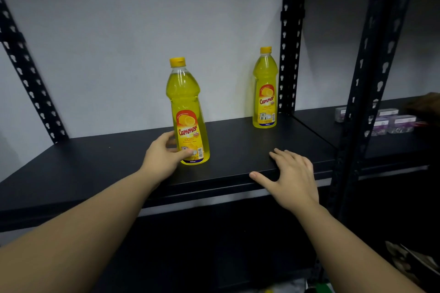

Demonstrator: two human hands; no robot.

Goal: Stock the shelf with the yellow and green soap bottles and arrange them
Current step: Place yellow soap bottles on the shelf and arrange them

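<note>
the near yellow bottle [188, 112] stands upright mid-shelf [95, 164], gripped low by the left hand [164, 157]; the right hand [289, 176] is laid flat and empty on the front edge. it is best slid upright toward the far bottle [265, 88], label kept forward.

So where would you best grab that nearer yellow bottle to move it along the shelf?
Around the straight lower body, at the label, coming from its left side, where the left hand already holds the near yellow bottle. The bottle stands upright, and its body is widest and evenest there; the shoulder tapers to a narrow neck. The right hand rests flat on the shelf edge.
</note>
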